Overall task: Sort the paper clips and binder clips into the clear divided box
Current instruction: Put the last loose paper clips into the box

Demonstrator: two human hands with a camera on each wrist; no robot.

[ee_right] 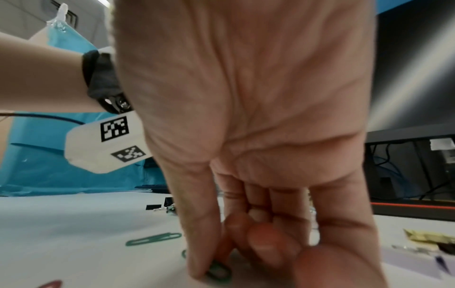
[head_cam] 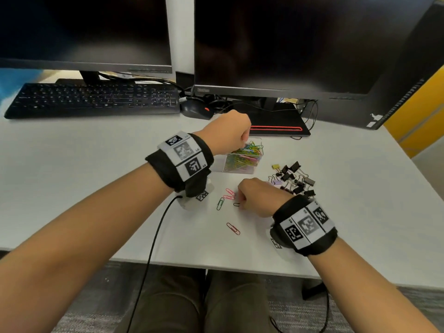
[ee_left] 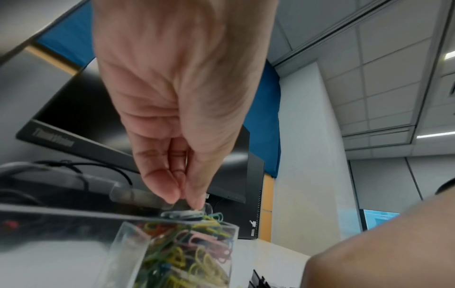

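**Paper clips going in, one hand dropping while the other picks**

My left hand hangs just above the clear divided box, thumb and fingertips pinched together right over the heap of coloured paper clips already inside. A grey clip sits at the top of that heap directly under the pinch; I cannot tell whether I am holding it or have just let it go.

My right hand is down on the desk nearer to me, fingers curled, thumb and forefinger pinching a dark green paper clip flat against the surface. To its left lie the loose clips: a pair of pink ones, a green one and, nearer me, a red one. Just beyond its knuckles sits the pile of binder clips, untouched.

I judge we are mid-way through the paper clip stage. Next I need to lift the green clip cleanly off the desk and carry it to the same compartment.
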